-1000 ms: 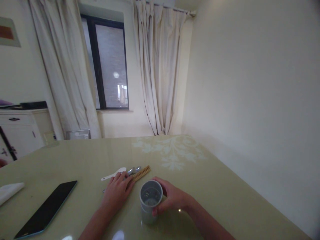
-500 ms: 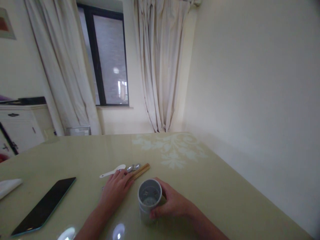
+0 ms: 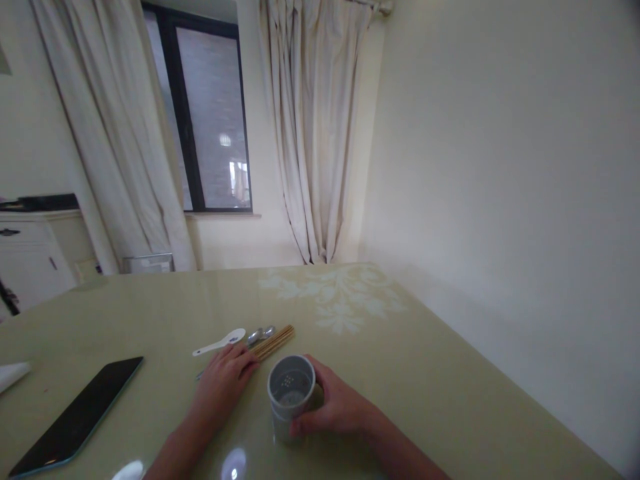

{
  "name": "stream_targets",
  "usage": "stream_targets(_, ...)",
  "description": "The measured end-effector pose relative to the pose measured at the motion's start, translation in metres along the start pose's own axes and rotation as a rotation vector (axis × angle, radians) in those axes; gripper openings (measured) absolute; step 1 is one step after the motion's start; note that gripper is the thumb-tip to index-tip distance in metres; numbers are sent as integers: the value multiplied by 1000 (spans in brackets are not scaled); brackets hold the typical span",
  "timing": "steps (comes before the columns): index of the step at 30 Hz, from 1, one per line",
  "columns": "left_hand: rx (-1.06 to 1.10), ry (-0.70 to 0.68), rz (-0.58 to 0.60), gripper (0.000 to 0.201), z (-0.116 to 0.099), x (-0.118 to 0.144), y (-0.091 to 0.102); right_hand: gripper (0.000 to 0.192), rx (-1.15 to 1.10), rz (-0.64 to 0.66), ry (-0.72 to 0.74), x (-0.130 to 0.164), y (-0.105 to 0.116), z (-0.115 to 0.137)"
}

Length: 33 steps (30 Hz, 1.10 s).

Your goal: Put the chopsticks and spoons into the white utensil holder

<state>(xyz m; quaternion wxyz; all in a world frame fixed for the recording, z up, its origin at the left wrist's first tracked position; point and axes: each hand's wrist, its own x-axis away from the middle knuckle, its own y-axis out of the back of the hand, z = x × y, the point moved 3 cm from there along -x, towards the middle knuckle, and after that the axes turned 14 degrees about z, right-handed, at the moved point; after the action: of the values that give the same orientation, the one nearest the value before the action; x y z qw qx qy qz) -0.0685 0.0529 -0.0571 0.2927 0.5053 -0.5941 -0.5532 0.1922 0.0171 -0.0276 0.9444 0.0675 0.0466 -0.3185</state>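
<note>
On the table, my right hand [image 3: 337,403] is wrapped round the right side of a grey cylindrical utensil holder [image 3: 281,417], which stands upright with small holes visible inside. Nothing shows in it. To its left, my left hand [image 3: 225,373] is closed over the near ends of a bundle of wooden chopsticks [image 3: 274,342]. Metal spoons [image 3: 261,334] lie against the chopsticks, their handles mostly hidden under that hand. A white spoon [image 3: 220,343] with a dark mark in its bowl lies just beyond my left fingers.
A black tablet [image 3: 77,413] lies at the left of the glossy green table [image 3: 390,400]. A white object [image 3: 13,375] is at the left edge. The right wall [image 3: 500,233] borders the table. Curtains and a window stand behind.
The view has shifted slightly, so everything sits a little further left. Both hands keep their places, the right on the utensil holder and the left over the chopsticks.
</note>
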Motion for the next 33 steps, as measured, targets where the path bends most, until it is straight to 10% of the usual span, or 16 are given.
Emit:
stream_targets(16, 331, 156, 67, 26, -37, 3, 9, 104, -126, -1, 136, 0, 17, -9)
stream_targets(21, 521, -31, 13, 28, -57, 4, 14, 87, -105, -95, 163, -2, 16, -19)
stream_targets(33, 20, 214, -1, 22, -14, 3, 4, 71, -72, -699, 526, 32, 75, 40)
